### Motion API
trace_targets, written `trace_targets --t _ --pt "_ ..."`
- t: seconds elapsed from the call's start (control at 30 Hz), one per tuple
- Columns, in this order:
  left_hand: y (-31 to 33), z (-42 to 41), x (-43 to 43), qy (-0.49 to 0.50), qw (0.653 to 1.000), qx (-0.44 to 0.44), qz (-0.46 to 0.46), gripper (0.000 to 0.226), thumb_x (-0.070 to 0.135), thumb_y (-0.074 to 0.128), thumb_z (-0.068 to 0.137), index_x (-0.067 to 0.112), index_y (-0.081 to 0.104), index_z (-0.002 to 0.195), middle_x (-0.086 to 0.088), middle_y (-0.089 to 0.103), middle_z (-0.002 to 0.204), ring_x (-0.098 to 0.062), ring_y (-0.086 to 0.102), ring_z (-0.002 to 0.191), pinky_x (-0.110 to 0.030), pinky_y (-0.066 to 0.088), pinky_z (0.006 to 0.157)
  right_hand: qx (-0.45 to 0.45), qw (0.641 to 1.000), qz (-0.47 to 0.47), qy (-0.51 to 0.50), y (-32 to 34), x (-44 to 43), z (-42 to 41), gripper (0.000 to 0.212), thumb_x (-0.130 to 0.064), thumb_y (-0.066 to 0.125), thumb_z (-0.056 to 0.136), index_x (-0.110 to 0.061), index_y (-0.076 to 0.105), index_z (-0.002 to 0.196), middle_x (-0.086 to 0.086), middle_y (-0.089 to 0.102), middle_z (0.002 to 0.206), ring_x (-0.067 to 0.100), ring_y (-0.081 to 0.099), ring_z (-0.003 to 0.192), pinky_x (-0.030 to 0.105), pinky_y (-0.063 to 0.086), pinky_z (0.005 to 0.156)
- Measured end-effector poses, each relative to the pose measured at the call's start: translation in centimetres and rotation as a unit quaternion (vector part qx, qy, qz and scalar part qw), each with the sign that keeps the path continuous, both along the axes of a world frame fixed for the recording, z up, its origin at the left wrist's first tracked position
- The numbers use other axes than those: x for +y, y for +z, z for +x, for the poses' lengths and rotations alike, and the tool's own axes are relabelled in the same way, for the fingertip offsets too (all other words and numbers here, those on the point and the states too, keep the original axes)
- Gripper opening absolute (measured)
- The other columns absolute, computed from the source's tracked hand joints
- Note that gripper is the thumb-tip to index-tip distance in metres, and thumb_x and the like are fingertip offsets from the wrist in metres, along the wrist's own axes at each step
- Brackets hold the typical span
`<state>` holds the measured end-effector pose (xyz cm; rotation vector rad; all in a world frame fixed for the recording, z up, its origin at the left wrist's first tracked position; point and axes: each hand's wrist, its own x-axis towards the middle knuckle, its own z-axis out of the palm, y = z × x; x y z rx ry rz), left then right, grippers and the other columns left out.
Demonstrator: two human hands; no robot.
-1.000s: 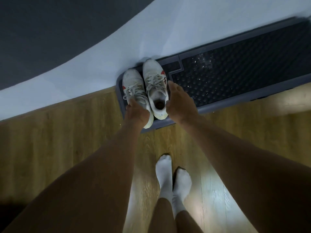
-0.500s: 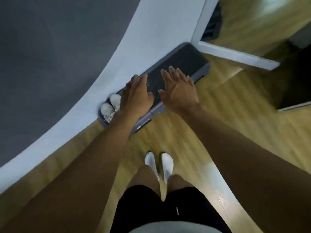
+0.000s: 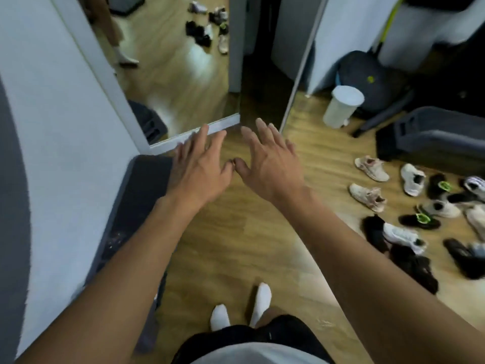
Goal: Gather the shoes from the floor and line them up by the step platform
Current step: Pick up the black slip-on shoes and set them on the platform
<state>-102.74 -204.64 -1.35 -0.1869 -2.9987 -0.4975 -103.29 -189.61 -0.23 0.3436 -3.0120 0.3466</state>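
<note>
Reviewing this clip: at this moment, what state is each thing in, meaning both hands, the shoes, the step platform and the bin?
Left hand: open, fingers spread, holding nothing.
Right hand: open, fingers spread, holding nothing.
Scattered shoes: loose on the floor at the right, not lined up.
Step platform: flat on the floor along the wall, partly hidden by the left arm.
White bin: upright, lid shut.
</note>
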Motion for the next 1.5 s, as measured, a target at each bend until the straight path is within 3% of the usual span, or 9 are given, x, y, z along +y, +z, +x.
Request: trace_targets --t 0.13,0.3,0.8,1.13,1.33,1.5 --pt "1.0 -0.7 9.4 -0.101 0.995 -0.002 0.013 0.063 0.043 0.048 0.091 0.030 0.022 0.147 -0.005 0.015 0.158 -0.030 0.016 0.144 -0.053 0.014 0.116 0.010 0.995 -0.006 -0.102 1.5 9.1 2.9 0.065 -0.051 0.046 0.091 -0.026 0.025 0.148 0.007 0.016 0.159 0.028 0.015 0.146 0.055 0.018 0.114" --pt "2.2 0.6 22.0 -0.186 0.982 0.016 0.015 0.061 0.041 0.049 0.090 0.028 0.028 0.145 -0.007 0.021 0.156 -0.031 0.024 0.141 -0.053 0.017 0.115 0.005 0.978 -0.009 -0.210 1.9 20.5 6.9 0.063 -0.050 0.044 0.093 -0.026 0.025 0.148 0.006 0.017 0.159 0.028 0.019 0.145 0.055 0.020 0.114" --pt "-0.3 9.3 56.5 -0.401 0.916 -0.023 0.008 0.061 0.045 0.044 0.090 0.029 0.025 0.146 -0.006 0.023 0.156 -0.027 0.025 0.141 -0.052 0.023 0.113 -0.006 0.912 -0.015 -0.410 -0.1 52.0 20.6 0.056 -0.047 0.045 0.092 -0.025 0.032 0.143 0.007 0.024 0.156 0.028 0.022 0.143 0.055 0.024 0.113" --pt "-5.8 6.4 76.9 -0.454 0.886 -0.091 -0.027 0.071 0.042 0.047 0.086 0.027 0.018 0.149 -0.004 0.024 0.156 -0.027 0.026 0.141 -0.052 0.027 0.113 -0.054 0.864 -0.006 -0.501 -3.2 71.4 23.0 0.059 -0.045 0.048 0.092 -0.027 0.030 0.145 0.004 0.028 0.154 0.027 0.029 0.140 0.054 0.030 0.109" --pt "-9.3 5.2 86.7 -0.459 0.879 -0.115 -0.062 0.069 0.040 0.048 0.087 0.025 0.020 0.148 -0.006 0.027 0.153 -0.029 0.031 0.137 -0.052 0.026 0.110 -0.073 0.864 0.000 -0.499 -6.0 80.1 21.7 0.058 -0.045 0.046 0.092 -0.022 0.033 0.143 0.006 0.030 0.153 0.028 0.031 0.138 0.049 0.030 0.108" --pt "-14.7 4.8 92.7 -0.441 0.883 -0.115 -0.113 0.066 0.038 0.049 0.089 0.022 0.023 0.147 -0.009 0.029 0.151 -0.031 0.034 0.135 -0.049 0.027 0.108 -0.123 0.876 -0.044 -0.463 -12.2 86.3 19.5 0.060 -0.045 0.044 0.094 -0.021 0.028 0.146 0.007 0.027 0.155 0.027 0.025 0.142 0.050 0.028 0.111"
